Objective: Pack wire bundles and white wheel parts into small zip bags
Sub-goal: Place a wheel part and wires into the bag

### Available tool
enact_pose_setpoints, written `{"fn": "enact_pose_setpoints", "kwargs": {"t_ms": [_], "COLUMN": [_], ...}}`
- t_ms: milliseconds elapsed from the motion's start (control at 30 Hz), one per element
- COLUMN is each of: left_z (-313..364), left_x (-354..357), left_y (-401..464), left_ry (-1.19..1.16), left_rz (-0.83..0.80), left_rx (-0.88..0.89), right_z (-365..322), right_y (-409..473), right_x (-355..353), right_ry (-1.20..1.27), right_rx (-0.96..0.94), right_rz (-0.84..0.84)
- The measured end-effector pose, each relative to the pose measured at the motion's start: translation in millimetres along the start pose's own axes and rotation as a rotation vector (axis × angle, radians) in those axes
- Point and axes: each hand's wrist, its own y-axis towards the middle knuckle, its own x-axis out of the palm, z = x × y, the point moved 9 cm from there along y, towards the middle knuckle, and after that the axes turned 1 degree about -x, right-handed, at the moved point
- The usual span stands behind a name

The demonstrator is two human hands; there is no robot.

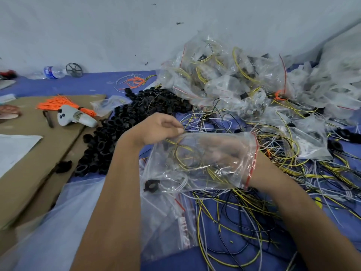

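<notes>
A large heap of filled zip bags (244, 81) is seen piled at the far right against the wall, with yellow wire showing through the plastic, so a good share of the packing is judged to be done. A wide tangle of loose wires (244, 222), yellow, black and white, is spread over the blue sheet (82, 87) at the near right, and a dark mound of black ring parts (125, 130) is heaped left of centre; much is therefore judged still to be packed. No white wheel parts can be told apart for certain among the bags. A stack of empty zip bags (172, 218) is laid flat between the forearms. Brown cardboard (29, 153) is spread at the left, carrying a bunch of orange wires (58, 104) and a white controller (76, 117). One zip bag (195, 165) is held up in the middle with its red-striped mouth around the right wrist; the right hand (220, 153) is pushed fully inside it and is seen only dimly through the plastic, so whether it is curled on the yellow wire coil (187, 155) there cannot be told. The bag's upper edge is pinched by the left hand (162, 126). A single black ring (151, 185) lies in the bag's bottom corner. This bag is judged part-filled and not yet sealed.
</notes>
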Motion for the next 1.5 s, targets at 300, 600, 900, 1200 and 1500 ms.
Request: {"fn": "enact_pose_setpoints", "kwargs": {"t_ms": [300, 600, 900, 1200, 1500], "left_z": [-3, 34, 32, 107, 210], "left_x": [-13, -26, 75, 84, 175], "left_y": [-6, -5, 22, 4, 40], "left_ry": [-0.061, -0.296, 0.271, 0.226, 0.305], "left_rz": [0.101, 0.483, 0.181, 0.486, 0.308], "left_rx": [0.055, 0.121, -0.100, 0.242, 0.503], "right_z": [-25, -7, 13, -22, -31], "right_y": [8, 7, 8, -2, 6], "right_x": [-7, -6, -47, -72, -244], "right_ry": [0.086, 0.158, 0.233, -0.232, -0.918], "right_rx": [-0.108, 0.012, 0.152, -0.051, 0.154], "right_rz": [0.082, 0.062, 0.425, 0.600, 0.961]}}
